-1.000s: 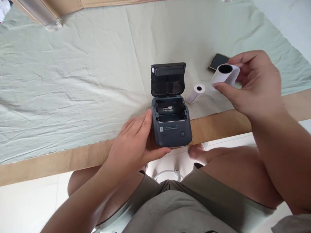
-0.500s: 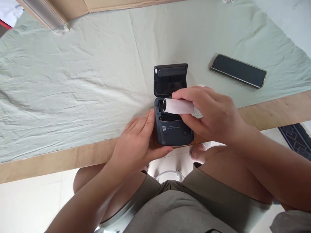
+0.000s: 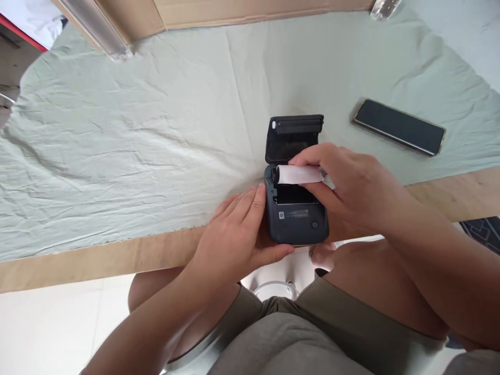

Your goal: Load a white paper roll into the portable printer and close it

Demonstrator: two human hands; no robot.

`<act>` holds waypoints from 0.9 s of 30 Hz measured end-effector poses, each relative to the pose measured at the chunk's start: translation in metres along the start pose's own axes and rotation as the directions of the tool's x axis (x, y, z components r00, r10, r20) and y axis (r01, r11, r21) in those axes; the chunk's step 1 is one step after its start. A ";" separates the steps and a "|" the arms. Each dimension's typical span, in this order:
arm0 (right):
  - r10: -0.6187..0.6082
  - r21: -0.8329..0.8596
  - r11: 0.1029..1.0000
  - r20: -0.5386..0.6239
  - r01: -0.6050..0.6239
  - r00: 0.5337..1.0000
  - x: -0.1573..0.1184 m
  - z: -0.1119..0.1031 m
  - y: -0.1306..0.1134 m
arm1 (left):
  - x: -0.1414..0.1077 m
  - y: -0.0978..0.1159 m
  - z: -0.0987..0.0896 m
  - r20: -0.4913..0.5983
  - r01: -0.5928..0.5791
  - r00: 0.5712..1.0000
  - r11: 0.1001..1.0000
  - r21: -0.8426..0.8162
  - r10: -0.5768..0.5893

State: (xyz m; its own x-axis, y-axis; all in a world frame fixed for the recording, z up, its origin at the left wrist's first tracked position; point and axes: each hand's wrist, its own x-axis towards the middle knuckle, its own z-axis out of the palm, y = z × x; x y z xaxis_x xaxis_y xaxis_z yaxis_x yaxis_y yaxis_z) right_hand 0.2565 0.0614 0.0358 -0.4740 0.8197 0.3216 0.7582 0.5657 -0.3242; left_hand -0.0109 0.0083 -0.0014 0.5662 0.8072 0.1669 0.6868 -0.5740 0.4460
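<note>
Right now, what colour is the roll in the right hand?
The roll is white, best seen in the head view.

Printer (image 3: pixel 299 229), dark blue-grey; paper roll (image 3: pixel 302 174), white; cloth (image 3: pixel 175 130), pale green; shorts (image 3: pixel 351 302), olive; mat (image 3: pixel 482 233), dark with paler geometric lines.

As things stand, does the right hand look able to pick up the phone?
Probably not right away: the right hand is holding the paper roll at the open printer. The phone lies uncovered on the cloth nearby, so reach looks unlikely to be the problem.
</note>
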 end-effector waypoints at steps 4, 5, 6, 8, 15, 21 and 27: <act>-0.052 -0.023 0.998 0.001 0.052 0.999 0.002 0.004 0.000 | 0.001 0.001 -0.002 0.011 0.029 1.000 0.999 -0.014 -0.029; -0.085 -0.024 0.996 -0.013 0.084 0.996 0.002 0.003 -0.001 | 0.002 0.002 -0.004 0.027 0.049 0.998 0.998 -0.025 -0.049; -0.123 -0.023 0.992 -0.034 0.122 0.992 0.001 0.001 -0.002 | 0.003 0.002 -0.006 0.045 0.072 0.996 0.997 -0.041 -0.070; -0.183 -0.026 0.983 -0.095 0.181 0.979 -0.001 -0.003 -0.004 | 0.004 0.003 -0.010 0.085 0.117 0.990 0.989 -0.095 -0.109; -0.322 0.029 0.945 -0.073 0.325 0.944 -0.019 -0.010 -0.011 | 0.019 0.011 -0.018 0.057 0.304 0.952 0.915 -0.264 -0.300; -0.310 0.095 0.945 -0.035 0.312 0.950 -0.023 -0.017 -0.004 | 0.038 0.024 -0.010 0.033 0.323 0.944 0.900 -0.292 -0.328; -0.039 0.017 0.999 -0.273 0.045 0.961 -0.003 -0.015 0.016 | 0.036 0.020 -0.002 0.030 0.305 0.951 0.922 -0.237 -0.307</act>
State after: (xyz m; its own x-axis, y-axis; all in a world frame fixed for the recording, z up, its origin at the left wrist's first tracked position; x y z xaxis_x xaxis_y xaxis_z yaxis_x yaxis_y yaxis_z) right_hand 0.2769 0.0667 0.0426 -0.3631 0.7414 0.5644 0.7281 0.6037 -0.3246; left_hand 0.0223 0.0263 0.0152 0.3413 0.9400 -0.0047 0.6980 -0.2501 0.6710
